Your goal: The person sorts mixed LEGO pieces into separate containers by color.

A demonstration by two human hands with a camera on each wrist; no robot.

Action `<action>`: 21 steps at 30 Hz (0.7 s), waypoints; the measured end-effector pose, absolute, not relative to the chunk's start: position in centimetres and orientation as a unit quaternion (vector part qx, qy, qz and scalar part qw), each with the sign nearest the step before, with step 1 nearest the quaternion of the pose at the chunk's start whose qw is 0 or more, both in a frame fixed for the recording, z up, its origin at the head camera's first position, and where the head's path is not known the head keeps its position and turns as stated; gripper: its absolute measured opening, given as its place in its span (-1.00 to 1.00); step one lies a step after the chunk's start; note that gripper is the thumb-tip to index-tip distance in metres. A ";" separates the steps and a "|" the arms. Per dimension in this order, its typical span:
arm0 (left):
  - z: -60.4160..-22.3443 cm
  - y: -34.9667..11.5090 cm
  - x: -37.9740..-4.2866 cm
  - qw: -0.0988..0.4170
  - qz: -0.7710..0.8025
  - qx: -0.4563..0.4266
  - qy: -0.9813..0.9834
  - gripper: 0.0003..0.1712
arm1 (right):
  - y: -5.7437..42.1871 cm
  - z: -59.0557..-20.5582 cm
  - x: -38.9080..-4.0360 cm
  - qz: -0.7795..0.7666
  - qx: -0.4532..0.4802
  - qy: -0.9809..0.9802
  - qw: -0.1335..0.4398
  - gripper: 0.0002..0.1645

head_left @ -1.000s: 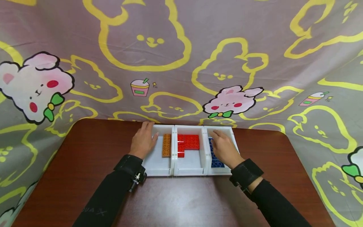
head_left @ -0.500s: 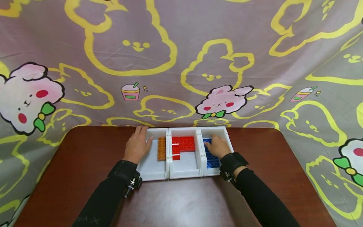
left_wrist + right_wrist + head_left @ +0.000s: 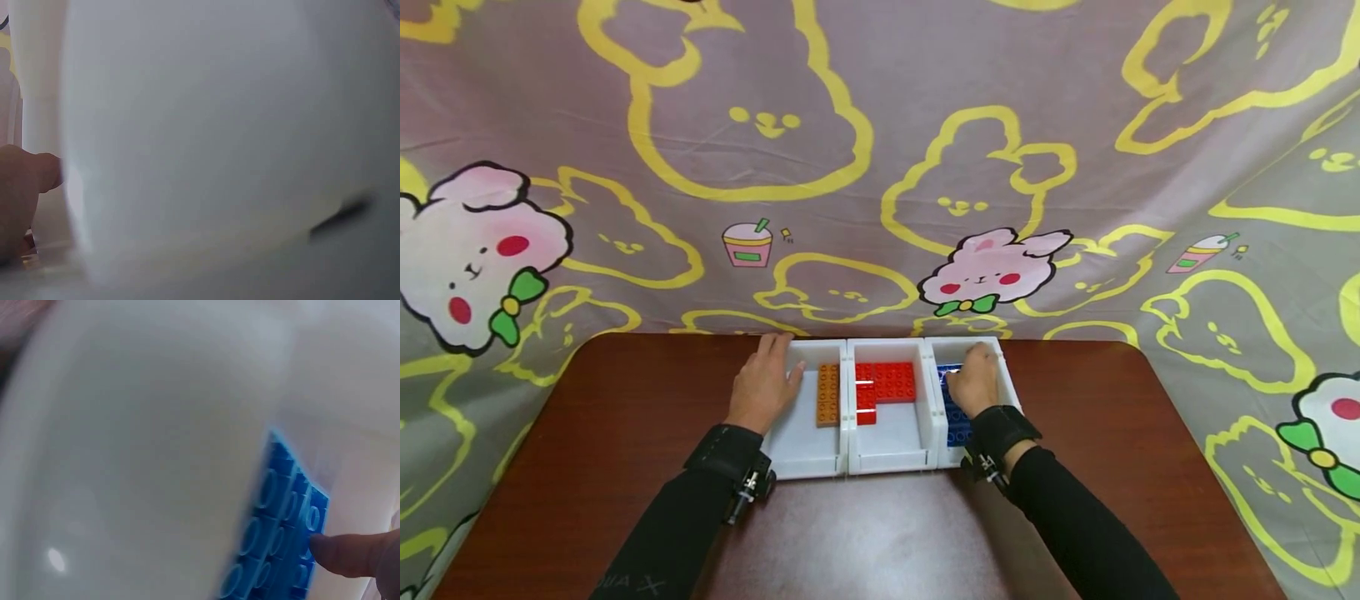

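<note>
Three white bins (image 3: pixel 891 461) stand side by side against the far edge of the table. My left hand (image 3: pixel 762 390) rests on the far left corner of the left bin, fingers extended over its rim and thumb towards the inside. An orange brick strip (image 3: pixel 828 396) lies in that bin along its right wall. My right hand (image 3: pixel 977 382) reaches into the right bin, where blue bricks (image 3: pixel 957 417) lie. In the right wrist view its thumb (image 3: pixel 353 553) touches the studs of the blue bricks (image 3: pixel 275 531). The other right fingers are hidden there.
Red bricks (image 3: pixel 891 382) lie in the middle bin, against its far and left walls. The brown table (image 3: pixel 865 542) stretches towards me. A patterned cloth (image 3: pixel 880 158) hangs behind it. Bin walls fill most of both wrist views.
The right hand has shifted further into the right bin and turned, its fingers moving towards the far end. The left hand stays on the left bin. The head view has moved slightly.
</note>
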State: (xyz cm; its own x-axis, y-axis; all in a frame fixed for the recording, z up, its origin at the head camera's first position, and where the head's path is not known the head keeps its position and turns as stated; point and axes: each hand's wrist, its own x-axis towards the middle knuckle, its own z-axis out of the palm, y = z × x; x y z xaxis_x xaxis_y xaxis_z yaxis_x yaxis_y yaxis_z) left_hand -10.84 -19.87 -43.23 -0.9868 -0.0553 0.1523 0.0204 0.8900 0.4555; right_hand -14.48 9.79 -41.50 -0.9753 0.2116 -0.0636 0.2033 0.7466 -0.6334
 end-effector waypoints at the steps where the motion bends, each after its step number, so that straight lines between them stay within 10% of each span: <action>1: -43.2 -19.9 -10.8 0.080 -0.234 0.009 -0.969 -0.36 | 9.8 -41.5 -14.3 0.345 -0.104 -0.933 0.020 -0.42; 13: -43.2 -19.7 -10.9 0.070 -0.235 0.015 -0.969 -0.36 | 10.2 -42.4 -14.3 0.230 0.084 -0.953 0.176 -0.51; 21: -43.3 -19.9 -10.8 0.082 -0.233 0.007 -0.969 -0.35 | 10.6 -42.9 -14.1 0.260 0.148 -0.943 0.145 -0.65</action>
State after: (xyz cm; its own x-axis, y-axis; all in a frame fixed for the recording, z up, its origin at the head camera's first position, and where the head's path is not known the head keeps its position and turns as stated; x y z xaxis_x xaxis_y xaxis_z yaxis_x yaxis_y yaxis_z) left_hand -10.82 -19.85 -43.26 -0.9863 -0.0522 0.1563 0.0246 0.8912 0.4530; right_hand -14.11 10.64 -42.94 -0.9143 -0.2042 0.3498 -0.3546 0.8207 -0.4480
